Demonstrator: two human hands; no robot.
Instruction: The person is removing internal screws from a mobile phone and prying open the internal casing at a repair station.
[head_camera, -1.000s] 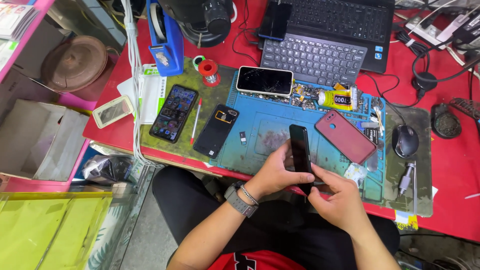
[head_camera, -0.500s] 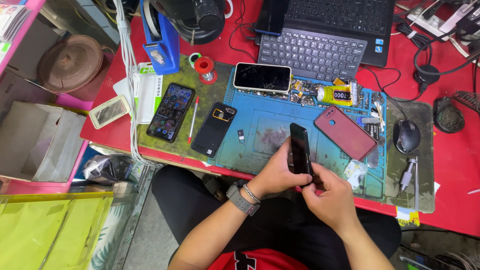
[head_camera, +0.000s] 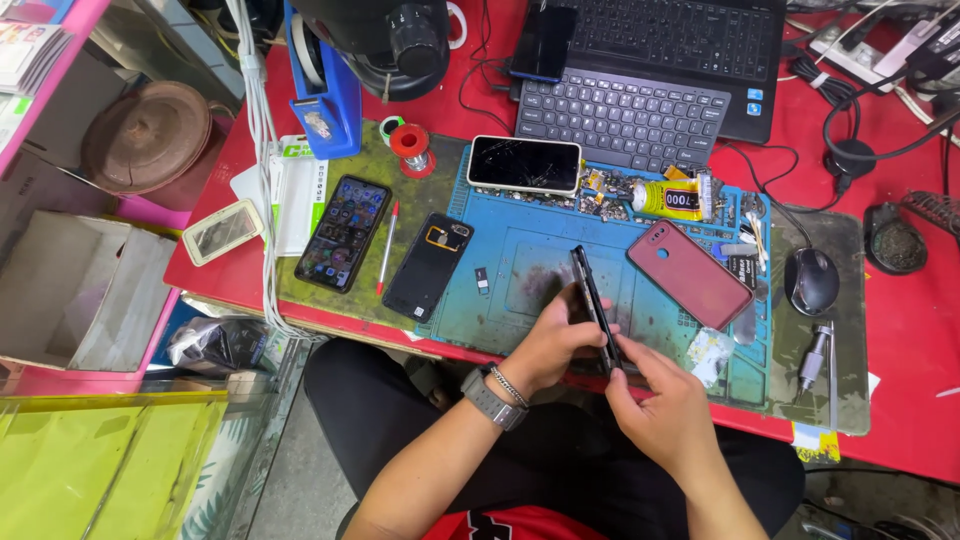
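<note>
- The left hand (head_camera: 555, 345) holds a black phone (head_camera: 592, 305) on edge above the near side of the blue mat (head_camera: 520, 265), its grip clenched round the lower half of the handset.
- The right hand (head_camera: 660, 405) meets the phone's bottom end from five o'clock, fingertips pinched at the edge; whether they hold a small tool or only the phone I cannot tell.
- The phone looks to be in one piece, thin and dark, so any opening of it seems barely begun.
- At two o'clock from the hands a red back cover (head_camera: 688, 273) lies flat on the mat, apart from any handset.
- At ten o'clock a black back cover (head_camera: 430, 265) lies on the green mat (head_camera: 375, 300), a red pen (head_camera: 388, 245) just beside it, and a lit phone (head_camera: 343, 232) further left.
- At twelve o'clock a phone with a cracked screen (head_camera: 524, 163) lies by small loose parts and a yellow glue tube (head_camera: 668, 198).
- Judging by these, several handsets on the desk (head_camera: 905, 330) stand part-way through work, none plainly finished.
</note>
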